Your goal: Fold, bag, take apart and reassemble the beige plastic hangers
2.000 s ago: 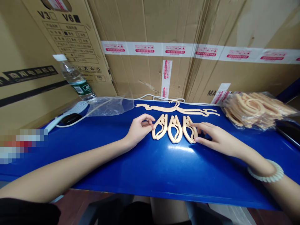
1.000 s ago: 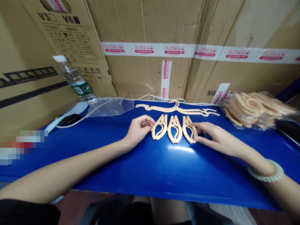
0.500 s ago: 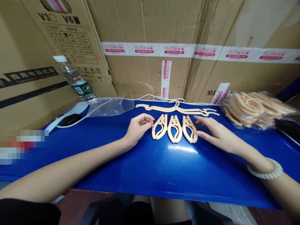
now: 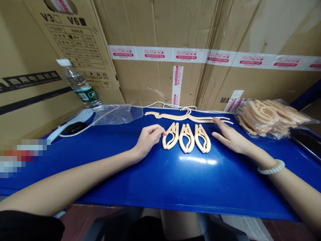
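Three peach-coloured folding hangers lie folded in a row on the blue table: the left hanger, the middle hanger and the right hanger. My left hand is at the outer side of the left hanger, its fingers curled in and nothing visible in them. The index fingertip is at that hanger's edge; whether it touches, I cannot tell. My right hand hovers right of the row, fingers stretched out and thumb apart, holding nothing. Behind the row lies an unfolded hanger, its right end partly covered by my right fingertips.
Plastic-bagged hangers sit at the right, near a dark flat object. At the left are a water bottle, a pale brush-like object and clear plastic wrap. Cardboard boxes wall the back; a white cable runs before them.
My left fingers have curled in more tightly. My right hand has moved slightly right and away from the right hanger, up over the unfolded hanger's end. The hangers have stayed in place.
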### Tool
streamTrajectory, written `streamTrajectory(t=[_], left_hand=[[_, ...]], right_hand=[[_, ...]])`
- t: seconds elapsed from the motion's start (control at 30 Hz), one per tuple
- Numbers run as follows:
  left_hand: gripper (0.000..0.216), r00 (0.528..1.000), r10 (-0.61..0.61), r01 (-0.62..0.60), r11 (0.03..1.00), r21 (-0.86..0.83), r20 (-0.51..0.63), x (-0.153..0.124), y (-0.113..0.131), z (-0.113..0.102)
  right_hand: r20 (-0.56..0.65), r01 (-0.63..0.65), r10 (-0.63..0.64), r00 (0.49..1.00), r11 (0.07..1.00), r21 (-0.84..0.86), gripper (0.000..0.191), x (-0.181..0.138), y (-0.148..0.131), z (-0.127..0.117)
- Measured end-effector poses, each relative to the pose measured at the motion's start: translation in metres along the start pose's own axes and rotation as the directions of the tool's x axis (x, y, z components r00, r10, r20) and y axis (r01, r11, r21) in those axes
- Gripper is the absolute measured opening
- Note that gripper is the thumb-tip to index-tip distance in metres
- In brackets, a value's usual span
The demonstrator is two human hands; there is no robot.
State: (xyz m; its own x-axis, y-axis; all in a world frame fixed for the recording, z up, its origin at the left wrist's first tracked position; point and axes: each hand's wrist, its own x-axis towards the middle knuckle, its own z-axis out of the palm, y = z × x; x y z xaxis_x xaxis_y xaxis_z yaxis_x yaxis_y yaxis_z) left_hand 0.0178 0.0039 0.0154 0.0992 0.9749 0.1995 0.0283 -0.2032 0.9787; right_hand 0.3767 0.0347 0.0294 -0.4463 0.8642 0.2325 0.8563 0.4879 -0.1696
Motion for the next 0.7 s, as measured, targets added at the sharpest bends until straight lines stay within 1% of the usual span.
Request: streamTrajectory(t=[0.13,0.27,0.4,0.57,0.63,0.7], left_hand=[[0.026,1.0,0.004,-0.004,0.999,-0.045,-0.006,0.0,-0.001,-0.001],[0.024,1.0,0.011,-0.011,0.997,-0.072,0.01,0.0,0.0,-0.003],[0.022,0.999,0.036,-0.033,0.996,-0.082,0.035,-0.001,0.002,-0.003],[0.023,0.995,0.062,-0.056,0.995,-0.078,0.075,-0.001,0.001,-0.003],[0.023,0.996,0.042,-0.037,0.997,-0.067,0.076,-0.001,0.0,-0.003],[0.022,0.996,0.014,-0.009,0.998,-0.059,0.083,-0.001,0.0,-0.002]], right_hand=[[0.033,0.011,-0.01,0.999,0.999,-0.039,0.074,0.001,0.011,0.007],[0.028,-0.005,0.008,1.0,0.996,-0.088,0.072,0.002,0.015,0.009],[0.015,-0.023,0.025,1.0,0.99,-0.136,0.075,0.005,0.015,0.009],[0.081,-0.054,0.065,0.995,0.99,-0.133,0.071,0.009,0.016,0.009],[0.058,-0.043,0.051,0.997,0.988,-0.146,0.068,0.009,0.016,0.008],[0.008,-0.012,0.013,1.0,0.986,-0.167,0.063,0.01,0.017,0.007]])
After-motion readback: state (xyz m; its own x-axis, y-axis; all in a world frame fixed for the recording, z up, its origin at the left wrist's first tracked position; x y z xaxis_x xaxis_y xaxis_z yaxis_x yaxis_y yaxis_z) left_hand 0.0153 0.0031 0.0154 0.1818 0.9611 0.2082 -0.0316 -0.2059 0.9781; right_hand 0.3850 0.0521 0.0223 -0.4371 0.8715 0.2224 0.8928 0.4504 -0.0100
